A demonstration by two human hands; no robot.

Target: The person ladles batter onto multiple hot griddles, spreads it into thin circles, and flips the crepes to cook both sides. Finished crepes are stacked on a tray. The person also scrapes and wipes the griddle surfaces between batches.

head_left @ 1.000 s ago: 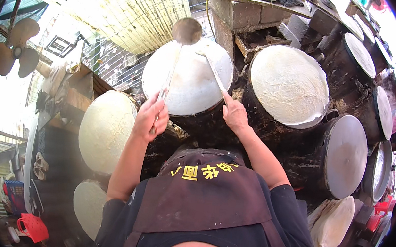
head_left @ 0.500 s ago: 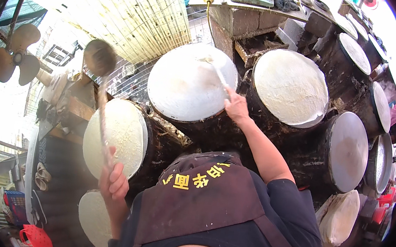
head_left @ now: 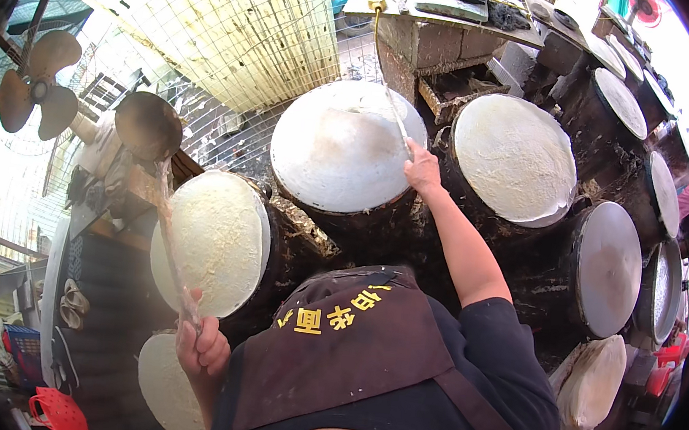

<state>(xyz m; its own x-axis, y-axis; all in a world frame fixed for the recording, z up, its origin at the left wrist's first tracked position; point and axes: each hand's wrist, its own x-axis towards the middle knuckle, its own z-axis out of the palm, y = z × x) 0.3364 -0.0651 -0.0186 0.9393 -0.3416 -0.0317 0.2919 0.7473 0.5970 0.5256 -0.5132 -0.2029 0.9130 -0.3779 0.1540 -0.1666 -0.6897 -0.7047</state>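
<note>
My left hand (head_left: 203, 350) is closed round the long wooden handle of a ladle (head_left: 148, 126). The ladle's dark round bowl is raised beyond the griddle on the left (head_left: 211, 234), which bears a pale sheet of dough. In my right hand (head_left: 423, 170) is a thin pale stick (head_left: 398, 119), reaching over the far right part of the middle griddle (head_left: 338, 163). That griddle is whitish with a faint brownish patch; the stick's far end is hard to make out. To its right, another griddle (head_left: 514, 158) carries a rough, cream-coloured sheet.
More round griddles on dark drums stand to the right, a bare grey one (head_left: 608, 269) nearest. A metal fan (head_left: 38, 91) is at the far left. Behind is a wire mesh fence (head_left: 255, 26). A red basket (head_left: 58, 412) lies at lower left.
The ladle and my left hand have come lower, with the ladle's bowl further left. My right hand stays by the middle griddle, its stick at a steeper angle. The view has shifted slightly.
</note>
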